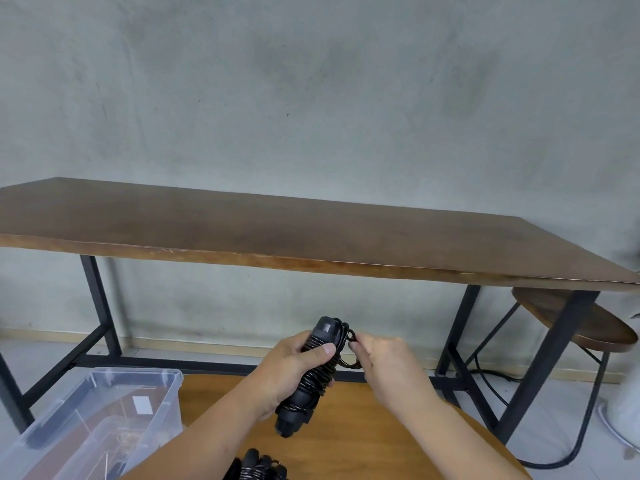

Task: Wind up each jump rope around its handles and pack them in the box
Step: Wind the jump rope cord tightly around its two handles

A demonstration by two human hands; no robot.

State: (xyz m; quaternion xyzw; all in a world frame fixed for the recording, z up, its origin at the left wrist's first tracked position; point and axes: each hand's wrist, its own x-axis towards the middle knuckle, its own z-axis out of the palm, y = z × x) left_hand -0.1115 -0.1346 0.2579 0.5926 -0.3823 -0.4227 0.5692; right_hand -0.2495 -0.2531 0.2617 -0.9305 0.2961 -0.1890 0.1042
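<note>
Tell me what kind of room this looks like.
Probably a plain workroom or studio rather than a lived-in room: a bare grey concrete wall, a long dark wooden table on black metal legs with a round wooden stool tucked under it, and a clear plastic storage box on the floor.

Your left hand [294, 367] grips the wound black jump rope [313, 372], thumb pressed across the coils, handles tilted with the top leaning away from you. Your right hand [384, 365] pinches a loop of rope [351, 336] just beside the upper handle end. Below lies a light wooden counter [363, 431] with a clear plastic box [104, 410] at its left edge. Another black bundle [256, 467] sits at the bottom edge. A long dark table [277, 230] stands against the grey wall [311, 81].
</note>
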